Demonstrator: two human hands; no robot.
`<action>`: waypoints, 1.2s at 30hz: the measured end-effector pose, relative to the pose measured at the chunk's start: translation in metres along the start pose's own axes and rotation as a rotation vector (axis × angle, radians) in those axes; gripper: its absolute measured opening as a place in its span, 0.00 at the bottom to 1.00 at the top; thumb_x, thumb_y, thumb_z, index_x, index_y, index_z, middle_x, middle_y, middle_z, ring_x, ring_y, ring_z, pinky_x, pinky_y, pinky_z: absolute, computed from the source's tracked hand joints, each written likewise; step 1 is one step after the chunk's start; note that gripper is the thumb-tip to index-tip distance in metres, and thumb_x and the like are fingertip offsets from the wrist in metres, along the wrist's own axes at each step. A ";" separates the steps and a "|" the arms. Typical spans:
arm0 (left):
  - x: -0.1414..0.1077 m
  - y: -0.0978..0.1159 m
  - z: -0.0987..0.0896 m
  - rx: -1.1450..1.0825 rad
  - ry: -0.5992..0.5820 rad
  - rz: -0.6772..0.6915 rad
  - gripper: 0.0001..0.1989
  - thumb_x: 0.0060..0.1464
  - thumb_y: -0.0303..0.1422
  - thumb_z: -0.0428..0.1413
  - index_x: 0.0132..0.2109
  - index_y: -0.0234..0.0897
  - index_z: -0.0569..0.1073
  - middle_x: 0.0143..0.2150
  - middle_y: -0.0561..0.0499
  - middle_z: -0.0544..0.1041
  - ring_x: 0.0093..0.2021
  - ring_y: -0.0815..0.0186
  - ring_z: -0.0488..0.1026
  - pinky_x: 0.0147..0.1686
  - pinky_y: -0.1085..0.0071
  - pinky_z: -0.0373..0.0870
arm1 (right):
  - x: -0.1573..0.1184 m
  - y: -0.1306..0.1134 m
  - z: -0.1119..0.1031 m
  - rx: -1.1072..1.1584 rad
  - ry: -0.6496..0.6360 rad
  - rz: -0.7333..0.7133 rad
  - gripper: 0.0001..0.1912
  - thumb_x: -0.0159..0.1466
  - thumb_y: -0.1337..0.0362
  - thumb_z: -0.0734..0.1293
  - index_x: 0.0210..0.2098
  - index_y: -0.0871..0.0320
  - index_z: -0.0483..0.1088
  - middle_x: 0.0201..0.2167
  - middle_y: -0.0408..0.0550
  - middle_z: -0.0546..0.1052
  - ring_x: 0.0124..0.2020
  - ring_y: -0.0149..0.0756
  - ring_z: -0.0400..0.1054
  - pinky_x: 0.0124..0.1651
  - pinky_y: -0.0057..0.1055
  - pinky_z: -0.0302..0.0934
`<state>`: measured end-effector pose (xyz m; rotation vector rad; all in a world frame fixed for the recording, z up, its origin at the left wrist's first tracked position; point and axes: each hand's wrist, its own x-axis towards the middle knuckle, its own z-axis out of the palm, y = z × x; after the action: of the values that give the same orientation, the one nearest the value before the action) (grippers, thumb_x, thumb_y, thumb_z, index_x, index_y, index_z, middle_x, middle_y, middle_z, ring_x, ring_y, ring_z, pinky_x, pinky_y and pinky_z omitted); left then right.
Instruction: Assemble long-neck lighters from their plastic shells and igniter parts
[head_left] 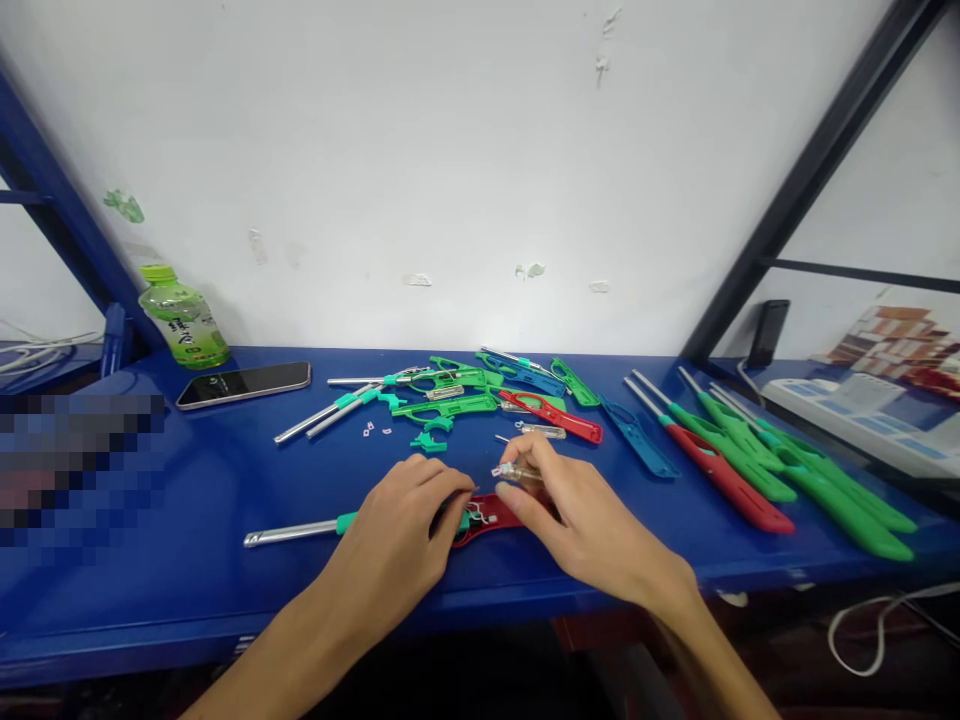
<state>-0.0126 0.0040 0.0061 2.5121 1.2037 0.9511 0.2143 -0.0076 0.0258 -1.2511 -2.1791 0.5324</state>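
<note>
A red lighter half-shell lies at the front of the blue table, with a silver tube and teal collar pointing left from it. My left hand is closed on this lighter near the collar, thumb and fingertips together. Thin white wires show inside the shell beside my fingertips. Above the shell, my right hand pinches a small clear gas tank between thumb and fingers, its metal valve end facing left. Part of the tank is hidden by the fingers.
Green, blue and red shells, tubes and small parts lie behind my hands. Several assembled lighters rest at the right. A phone and a green-capped bottle are at the back left. The white wall rises behind.
</note>
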 end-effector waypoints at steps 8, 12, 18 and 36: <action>-0.001 -0.004 0.005 0.004 0.038 0.056 0.09 0.70 0.26 0.54 0.46 0.40 0.80 0.41 0.52 0.83 0.42 0.61 0.76 0.44 0.65 0.71 | 0.001 0.009 0.005 -0.005 0.022 -0.094 0.08 0.78 0.58 0.63 0.48 0.49 0.75 0.45 0.41 0.82 0.44 0.36 0.77 0.48 0.32 0.64; -0.001 -0.004 0.005 0.013 0.042 0.083 0.09 0.70 0.27 0.56 0.45 0.40 0.81 0.40 0.53 0.82 0.41 0.62 0.75 0.43 0.66 0.70 | 0.000 0.009 0.007 -0.040 0.038 -0.111 0.09 0.78 0.59 0.63 0.48 0.49 0.76 0.44 0.40 0.83 0.42 0.35 0.77 0.48 0.32 0.64; 0.000 -0.003 0.004 0.030 0.051 0.103 0.09 0.71 0.27 0.55 0.44 0.39 0.80 0.40 0.52 0.81 0.40 0.62 0.75 0.42 0.66 0.69 | -0.001 0.011 0.008 -0.050 0.079 -0.094 0.08 0.78 0.60 0.64 0.48 0.48 0.76 0.46 0.39 0.83 0.45 0.36 0.77 0.52 0.32 0.65; -0.002 -0.004 0.005 0.058 0.050 0.179 0.10 0.72 0.27 0.53 0.43 0.36 0.79 0.39 0.50 0.78 0.40 0.61 0.72 0.41 0.65 0.69 | 0.000 0.010 0.008 -0.064 0.060 -0.118 0.08 0.77 0.59 0.66 0.48 0.48 0.78 0.43 0.39 0.83 0.41 0.35 0.77 0.45 0.30 0.64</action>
<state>-0.0127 0.0053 -0.0003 2.6945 1.0477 1.0394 0.2160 -0.0035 0.0136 -1.1470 -2.2188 0.3756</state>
